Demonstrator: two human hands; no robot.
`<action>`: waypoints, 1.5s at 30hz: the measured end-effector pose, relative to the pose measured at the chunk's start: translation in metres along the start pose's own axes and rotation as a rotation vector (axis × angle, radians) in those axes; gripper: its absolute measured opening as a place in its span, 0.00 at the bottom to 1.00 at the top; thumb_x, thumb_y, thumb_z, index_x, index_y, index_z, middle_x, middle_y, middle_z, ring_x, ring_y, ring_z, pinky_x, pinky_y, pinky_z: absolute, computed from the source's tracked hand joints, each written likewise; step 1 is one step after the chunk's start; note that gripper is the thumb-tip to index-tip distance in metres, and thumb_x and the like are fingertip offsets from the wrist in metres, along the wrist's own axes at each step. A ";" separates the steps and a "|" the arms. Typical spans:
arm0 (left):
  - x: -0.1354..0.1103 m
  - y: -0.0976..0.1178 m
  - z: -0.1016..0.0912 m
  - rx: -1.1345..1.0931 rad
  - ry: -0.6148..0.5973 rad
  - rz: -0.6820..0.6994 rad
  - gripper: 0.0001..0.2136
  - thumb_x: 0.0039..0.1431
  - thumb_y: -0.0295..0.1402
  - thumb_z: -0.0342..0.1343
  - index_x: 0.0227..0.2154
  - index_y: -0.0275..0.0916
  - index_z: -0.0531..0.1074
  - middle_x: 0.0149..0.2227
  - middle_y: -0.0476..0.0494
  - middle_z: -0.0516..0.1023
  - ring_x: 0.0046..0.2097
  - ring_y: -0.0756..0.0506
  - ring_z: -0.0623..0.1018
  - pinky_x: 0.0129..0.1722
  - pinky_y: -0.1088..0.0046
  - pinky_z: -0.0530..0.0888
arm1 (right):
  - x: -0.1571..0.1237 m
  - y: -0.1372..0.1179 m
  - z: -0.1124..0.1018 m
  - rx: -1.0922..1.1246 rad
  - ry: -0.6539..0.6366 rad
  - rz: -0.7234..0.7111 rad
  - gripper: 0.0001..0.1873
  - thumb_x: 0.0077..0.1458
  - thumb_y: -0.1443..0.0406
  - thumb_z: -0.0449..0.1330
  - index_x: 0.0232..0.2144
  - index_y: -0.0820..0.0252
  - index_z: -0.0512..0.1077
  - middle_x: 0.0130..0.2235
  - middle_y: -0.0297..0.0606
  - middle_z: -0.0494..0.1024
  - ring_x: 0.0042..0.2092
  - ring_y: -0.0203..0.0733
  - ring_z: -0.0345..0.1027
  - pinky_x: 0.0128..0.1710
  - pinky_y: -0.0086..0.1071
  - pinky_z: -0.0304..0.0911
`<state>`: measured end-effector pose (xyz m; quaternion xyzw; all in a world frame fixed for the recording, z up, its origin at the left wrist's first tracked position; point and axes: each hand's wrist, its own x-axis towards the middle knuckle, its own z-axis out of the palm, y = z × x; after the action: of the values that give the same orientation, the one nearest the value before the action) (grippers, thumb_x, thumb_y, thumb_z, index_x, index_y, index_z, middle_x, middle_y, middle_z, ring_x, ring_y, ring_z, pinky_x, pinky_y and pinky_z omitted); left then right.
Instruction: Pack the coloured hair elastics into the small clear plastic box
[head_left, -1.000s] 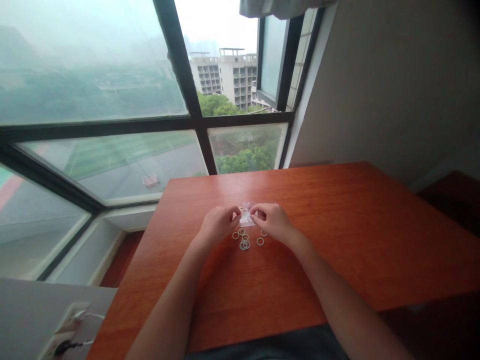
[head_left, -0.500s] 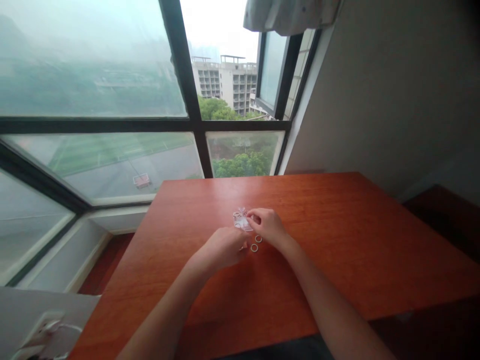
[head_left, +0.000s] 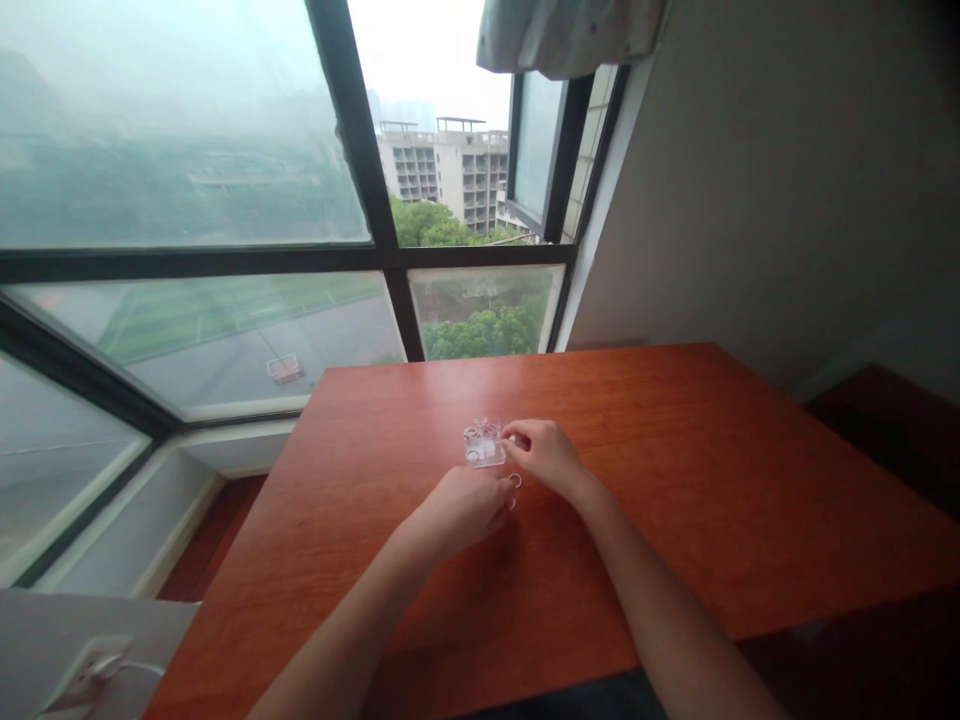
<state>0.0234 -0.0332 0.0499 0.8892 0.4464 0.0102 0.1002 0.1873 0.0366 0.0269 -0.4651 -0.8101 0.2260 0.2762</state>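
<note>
A small clear plastic box [head_left: 491,461] with compartments sits on the table, and several small rings lie inside it. My right hand [head_left: 546,455] is at the box's right edge, its thumb and forefinger pinched together on that side. In front of the box, my left hand [head_left: 469,505] hovers low over the table with its fingertips at a pale ring [head_left: 515,481]. A second ring [head_left: 513,503] shows only in part beside these fingers. The undersides of the left fingers are hidden, so their grip on a ring cannot be made out.
The reddish-brown wooden table [head_left: 645,570] extends to both sides of my arms. Dark-framed windows [head_left: 394,255] stand behind it, and a grey wall [head_left: 735,200] rises at the right. A socket with a plugged-in white cable [head_left: 105,668] is at the lower left.
My left hand has moved back from the box and right, over the loose rings, uncovering more of the box. My right hand has shifted slightly to the box's right edge.
</note>
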 end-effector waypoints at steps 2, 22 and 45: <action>-0.003 -0.006 -0.008 -0.021 0.028 -0.049 0.07 0.57 0.27 0.50 0.32 0.41 0.73 0.31 0.45 0.79 0.30 0.46 0.76 0.27 0.75 0.64 | 0.000 0.001 -0.001 0.005 -0.003 0.004 0.07 0.53 0.66 0.59 0.33 0.58 0.78 0.28 0.34 0.77 0.29 0.36 0.66 0.31 0.27 0.56; -0.005 -0.061 -0.004 -0.047 0.267 -0.391 0.08 0.59 0.32 0.50 0.35 0.43 0.75 0.30 0.47 0.79 0.30 0.48 0.75 0.29 0.76 0.59 | -0.009 0.003 -0.015 -0.074 -0.287 -0.028 0.08 0.52 0.68 0.59 0.32 0.56 0.79 0.29 0.33 0.79 0.30 0.35 0.68 0.29 0.26 0.55; -0.022 -0.071 -0.021 -0.131 0.094 -0.359 0.09 0.55 0.31 0.51 0.31 0.40 0.77 0.27 0.46 0.78 0.26 0.50 0.71 0.26 0.77 0.59 | 0.007 -0.023 0.006 -0.028 0.014 -0.023 0.05 0.52 0.66 0.59 0.32 0.58 0.76 0.25 0.31 0.74 0.28 0.34 0.65 0.30 0.26 0.53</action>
<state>-0.0487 -0.0058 0.0585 0.7853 0.6004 0.0629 0.1371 0.1663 0.0313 0.0383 -0.4611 -0.8165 0.2082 0.2780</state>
